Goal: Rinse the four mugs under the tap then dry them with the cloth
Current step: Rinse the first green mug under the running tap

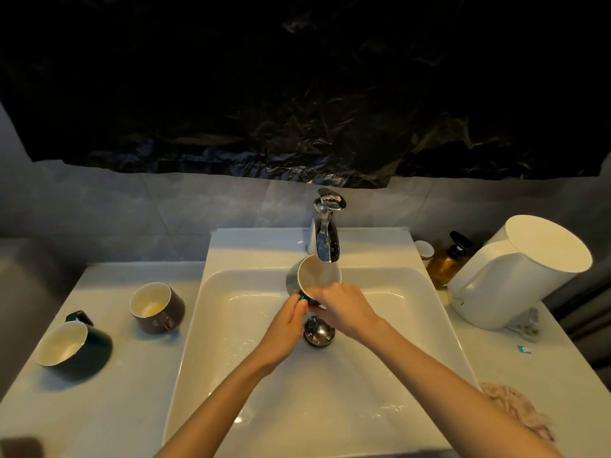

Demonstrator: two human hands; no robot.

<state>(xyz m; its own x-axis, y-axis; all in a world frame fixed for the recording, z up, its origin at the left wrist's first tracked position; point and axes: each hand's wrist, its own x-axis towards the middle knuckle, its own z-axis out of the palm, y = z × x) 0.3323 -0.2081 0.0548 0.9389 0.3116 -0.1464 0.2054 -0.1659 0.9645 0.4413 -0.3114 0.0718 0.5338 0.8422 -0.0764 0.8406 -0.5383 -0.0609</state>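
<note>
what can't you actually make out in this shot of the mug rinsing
- Fourth mug: only three show in the head view, one under the tap and two on the left counter; the fourth is out of frame or hidden.
- Held mug: its lower body and handle are covered by the left hand and right hand.
- Cloth: partly hidden by the right forearm.
- Small blue item: too small to identify.

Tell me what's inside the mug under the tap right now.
Water from the tap streams into the held mug, whose pale interior looks otherwise empty. Both hands cover its lower side and handle.
</note>
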